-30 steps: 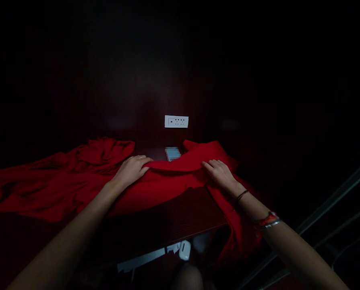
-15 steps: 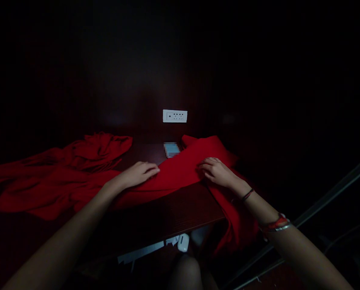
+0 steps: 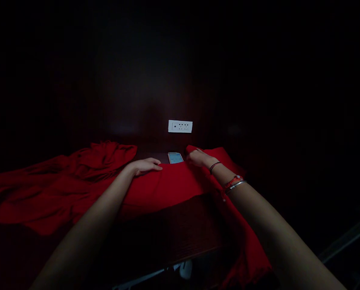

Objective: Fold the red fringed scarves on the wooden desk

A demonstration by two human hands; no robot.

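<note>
A long red scarf (image 3: 168, 185) lies across the dark wooden desk, flattened in the middle. Its left part is bunched up, and its right end hangs over the front edge with what looks like fringe. My left hand (image 3: 148, 164) is closed on the far edge of the flat part, thumb on top of the fabric. Closed at the far edge further right is my right hand (image 3: 198, 157), its fingertips partly hidden behind the knuckles. Between the hands, just beyond the cloth, lies a phone (image 3: 175, 157) with a lit screen.
A white wall socket (image 3: 180, 126) sits on the dark panel behind the desk (image 3: 186, 229). Below the front edge, a pale rounded object (image 3: 185, 269) shows dimly. The surroundings are very dark.
My right hand has moved to the scarf's far edge and closed there. My left hand has closed on that edge too. The middle stretch has been drawn straighter. The view has shifted slightly upward.
</note>
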